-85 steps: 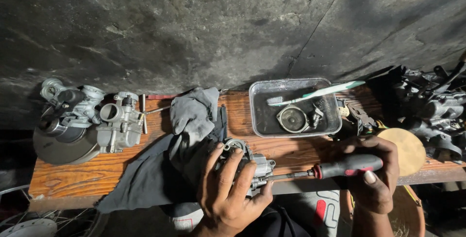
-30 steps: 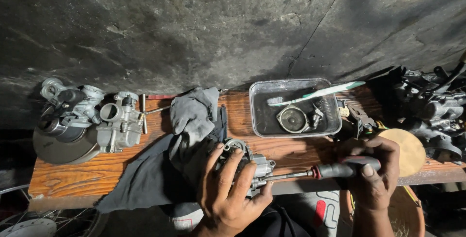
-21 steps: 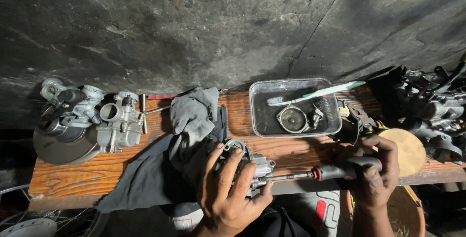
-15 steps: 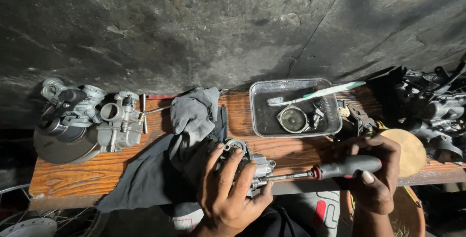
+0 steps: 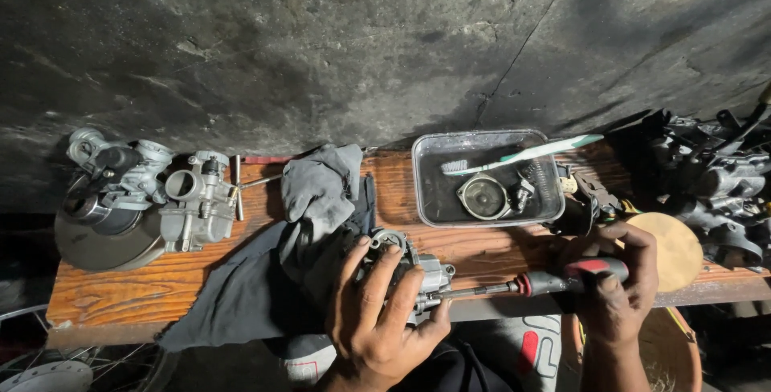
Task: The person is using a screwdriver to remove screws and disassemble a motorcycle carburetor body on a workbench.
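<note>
Two hands engaged. Carburetor point(image 5: 418, 271) clasped by left hand point(image 5: 377, 320) at near bench edge. Screwdriver point(image 5: 546, 282) gripped by right hand point(image 5: 618, 291); shaft horizontal, tip seated leftward in carburetor's right side.

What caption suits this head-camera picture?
Left hand steadies a small carburettor on a wooden bench while right hand drives a screwdriver into it.

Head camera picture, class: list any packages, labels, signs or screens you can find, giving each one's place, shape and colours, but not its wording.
No packages, signs or screens show.
Printed marking: red and white shapes on dark cloth below the bench edge, between the left hand and the right hand.
Smaller red and white marking: on cloth beside the left wrist, partly hidden.
</note>
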